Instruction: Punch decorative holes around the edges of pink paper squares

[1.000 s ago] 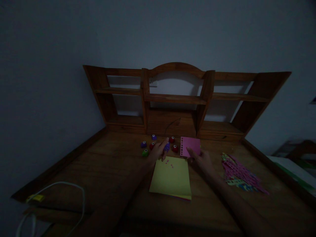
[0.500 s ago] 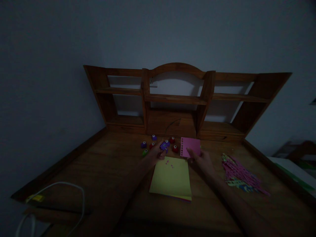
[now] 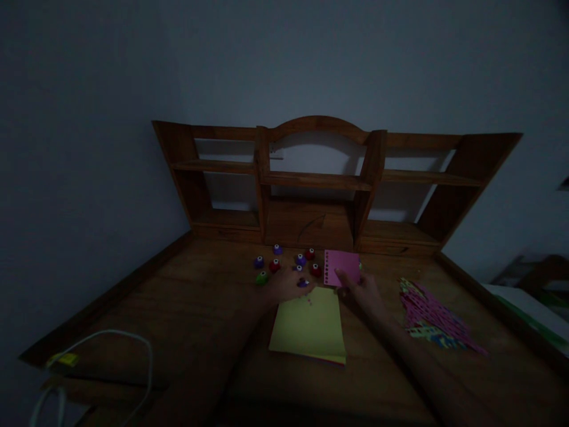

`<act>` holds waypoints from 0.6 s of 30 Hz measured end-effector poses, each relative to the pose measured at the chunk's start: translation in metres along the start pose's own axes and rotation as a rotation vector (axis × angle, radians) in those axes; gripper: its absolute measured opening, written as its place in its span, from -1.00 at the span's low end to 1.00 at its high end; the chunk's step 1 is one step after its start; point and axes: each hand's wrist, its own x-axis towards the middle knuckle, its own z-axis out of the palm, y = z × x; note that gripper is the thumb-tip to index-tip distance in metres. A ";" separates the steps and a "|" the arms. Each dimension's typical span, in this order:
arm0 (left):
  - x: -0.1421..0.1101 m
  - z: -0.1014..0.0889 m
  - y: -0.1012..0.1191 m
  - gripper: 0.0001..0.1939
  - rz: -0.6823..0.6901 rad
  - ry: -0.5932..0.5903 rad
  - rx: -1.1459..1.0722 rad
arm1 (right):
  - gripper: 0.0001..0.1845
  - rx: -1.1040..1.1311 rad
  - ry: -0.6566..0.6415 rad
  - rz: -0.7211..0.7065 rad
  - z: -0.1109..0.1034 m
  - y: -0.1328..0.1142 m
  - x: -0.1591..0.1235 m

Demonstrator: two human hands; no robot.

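My right hand [image 3: 365,292] pinches a small square of pink paper [image 3: 342,265], thumb on top. A row of punched shapes runs down its left edge. My left hand [image 3: 287,284] is closed around a purple craft punch [image 3: 303,283], partly hidden by the fingers, above the top edge of a yellow paper stack [image 3: 307,326]. Tiny pink cut-outs [image 3: 310,301] lie on that stack. Around the left hand stand more punches: a green punch [image 3: 262,277], a red punch [image 3: 274,265], a purple punch [image 3: 301,260] and a dark red punch [image 3: 315,270].
A pile of pink, yellow and blue strips [image 3: 435,314] lies on the right of the wooden desk [image 3: 191,296]. A wooden shelf unit [image 3: 315,179] rises along the back. At lower left a white cable [image 3: 149,356] curls beside a yellow object [image 3: 67,359].
My left hand has come down and slightly right with the purple punch, turning over to cover more of it. The pink paper has barely shifted in my right hand.
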 end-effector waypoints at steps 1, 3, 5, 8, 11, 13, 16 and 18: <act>-0.001 0.000 0.000 -0.66 0.013 0.005 0.050 | -0.45 -0.007 -0.004 -0.004 0.000 0.000 0.000; -0.001 0.000 0.001 -0.67 0.015 0.039 0.114 | -0.45 -0.016 -0.007 -0.015 0.001 0.000 0.000; -0.002 0.001 0.003 -0.73 0.001 0.042 0.132 | -0.44 -0.022 -0.007 -0.024 0.002 0.002 0.001; -0.002 0.002 0.006 -0.80 -0.054 0.023 0.092 | -0.44 -0.030 -0.002 -0.032 0.003 0.004 0.002; 0.001 -0.002 0.007 -0.75 -0.154 0.164 -0.027 | -0.44 -0.026 -0.001 -0.020 0.003 0.002 0.001; 0.004 -0.007 0.005 -0.71 -0.198 0.319 -0.118 | -0.44 -0.027 -0.003 0.002 0.002 -0.001 0.000; 0.009 -0.013 -0.005 -0.72 -0.233 0.500 -0.161 | -0.44 -0.042 -0.013 0.016 0.001 -0.003 -0.001; 0.010 -0.013 -0.016 -0.75 -0.277 0.525 -0.134 | -0.43 -0.041 0.002 0.003 0.001 -0.002 -0.001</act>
